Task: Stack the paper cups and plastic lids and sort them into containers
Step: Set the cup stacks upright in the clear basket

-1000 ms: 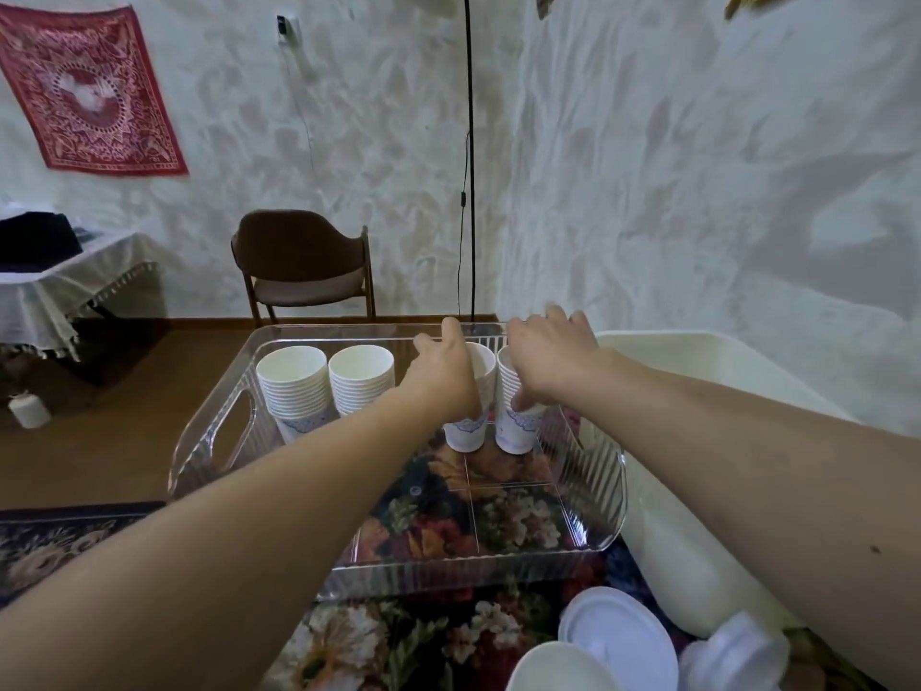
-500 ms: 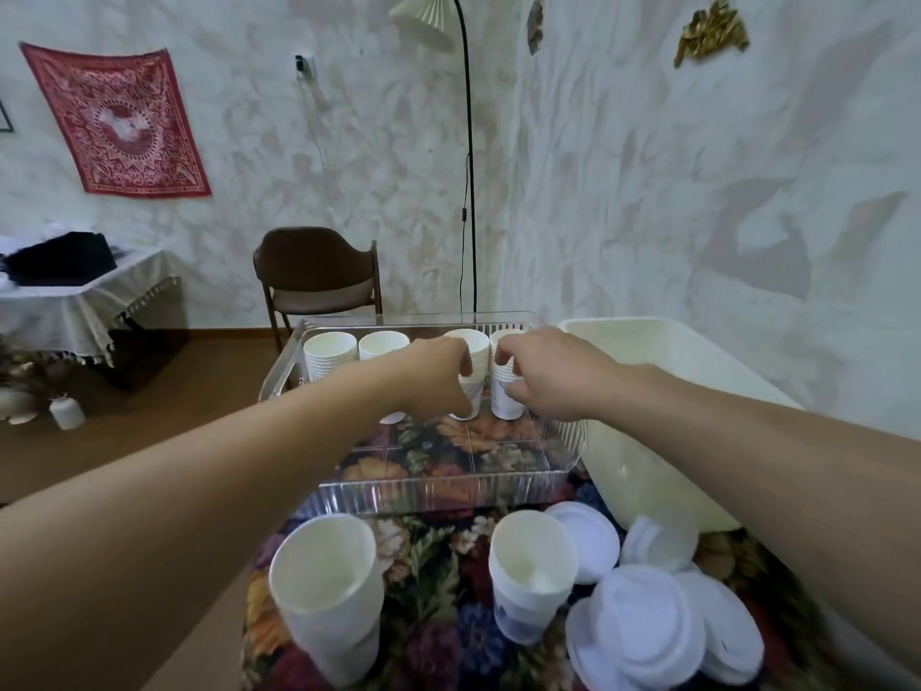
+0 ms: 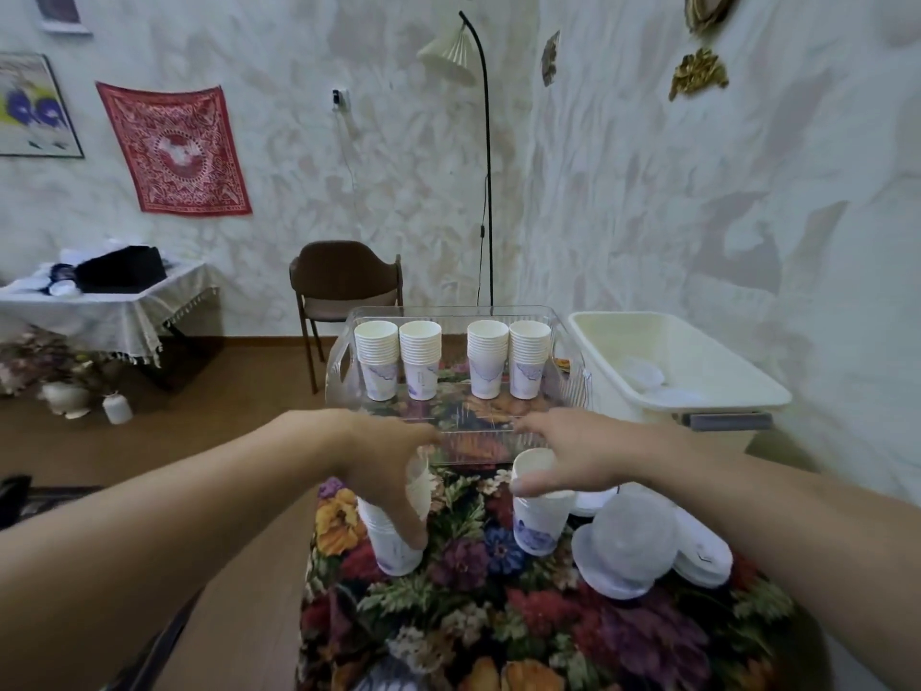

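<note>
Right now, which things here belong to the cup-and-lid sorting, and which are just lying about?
Part of the job:
cup stacks in the clear bin
loose cup stacks on the table
plastic lids
cream tub

Just lying about:
chair
floor lamp
red wall cloth
side table

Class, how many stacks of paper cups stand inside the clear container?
4: far left, left of centre, right of centre, far right, in one row along the clear container's back.
</note>
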